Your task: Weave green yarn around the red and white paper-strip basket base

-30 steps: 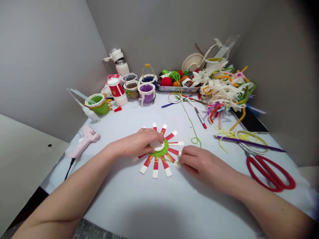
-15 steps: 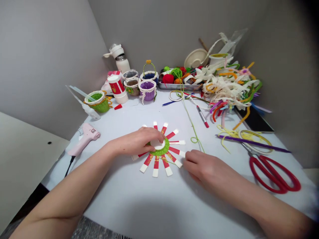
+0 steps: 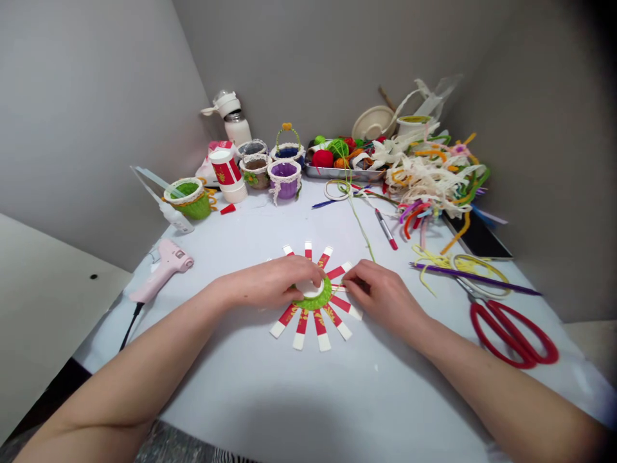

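Note:
A paper cup cut into red-and-white strips (image 3: 308,321) lies splayed flat on the table like a sun, with green yarn woven round its white base (image 3: 315,300). My left hand (image 3: 274,283) rests on that base, fingers curled and pressing it down. My right hand (image 3: 378,292) is at the right side of the strips, fingers pinched together on the green yarn strand (image 3: 359,225), which runs back to the yarn tray.
Red scissors (image 3: 511,331) and a purple stick (image 3: 475,278) lie at the right. A pink glue gun (image 3: 161,270) is at the left. Finished small baskets (image 3: 284,177), a green one (image 3: 189,199), a metal tray of yarn balls (image 3: 337,157) and a heap of strips (image 3: 434,170) stand at the back.
My right hand has moved up and left from the lower right strips to the right side of the woven base. The loose yarn loop on the table is drawn in. My left hand stays put.

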Demonstrator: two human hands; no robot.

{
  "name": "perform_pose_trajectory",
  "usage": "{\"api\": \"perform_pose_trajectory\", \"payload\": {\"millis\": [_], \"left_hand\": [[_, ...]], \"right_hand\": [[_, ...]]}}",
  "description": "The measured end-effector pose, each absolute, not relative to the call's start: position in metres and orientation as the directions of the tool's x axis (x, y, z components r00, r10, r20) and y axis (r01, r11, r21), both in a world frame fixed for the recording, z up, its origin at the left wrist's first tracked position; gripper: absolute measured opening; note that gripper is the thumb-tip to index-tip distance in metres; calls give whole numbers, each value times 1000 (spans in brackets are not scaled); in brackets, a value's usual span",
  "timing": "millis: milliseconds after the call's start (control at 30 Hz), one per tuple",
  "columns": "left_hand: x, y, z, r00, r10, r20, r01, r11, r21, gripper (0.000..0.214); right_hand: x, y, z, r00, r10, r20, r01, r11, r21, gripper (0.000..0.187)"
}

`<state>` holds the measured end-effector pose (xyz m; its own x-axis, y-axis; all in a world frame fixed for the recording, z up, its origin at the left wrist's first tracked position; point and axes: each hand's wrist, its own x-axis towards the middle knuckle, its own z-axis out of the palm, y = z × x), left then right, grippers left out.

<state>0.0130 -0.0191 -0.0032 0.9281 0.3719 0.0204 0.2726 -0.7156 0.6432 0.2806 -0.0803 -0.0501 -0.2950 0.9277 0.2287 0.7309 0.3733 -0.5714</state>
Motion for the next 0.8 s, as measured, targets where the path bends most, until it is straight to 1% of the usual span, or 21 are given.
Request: {"api": "perform_pose_trajectory", "payload": {"millis": [100, 200, 233, 400, 467, 600, 733, 800], "left_hand": [[15, -22, 0, 928, 369, 42, 261, -728, 634, 31], [20, -24, 1, 910, 412, 41, 301, -727, 617, 21], [22, -25, 0, 900, 434, 37, 323, -723, 611, 20], [26, -28, -6, 841, 538, 61, 391, -682, 618, 32], [26, -28, -7, 823, 564, 57, 423, -678, 601, 36], [21, -25, -5, 833, 553, 24, 447, -698, 560, 35], [12, -16, -3, 856, 517, 32, 412, -717, 562, 38], [7, -12, -4, 864, 504, 12, 411, -718, 562, 41]], "right_hand": [[280, -80, -52, -300, 928, 221, 730, 373, -573, 16], [281, -80, -51, -308, 927, 213, 735, 375, -565, 15], [281, -80, -51, -312, 927, 209, 735, 375, -565, 15], [282, -81, -49, -323, 928, 188, 742, 371, -558, 16], [282, -81, -48, -321, 928, 187, 745, 370, -555, 17], [283, -81, -44, -356, 914, 195, 724, 401, -562, 16], [286, -85, -39, -420, 869, 262, 650, 489, -581, 18], [287, -88, -36, -456, 841, 292, 617, 535, -578, 19]]}}
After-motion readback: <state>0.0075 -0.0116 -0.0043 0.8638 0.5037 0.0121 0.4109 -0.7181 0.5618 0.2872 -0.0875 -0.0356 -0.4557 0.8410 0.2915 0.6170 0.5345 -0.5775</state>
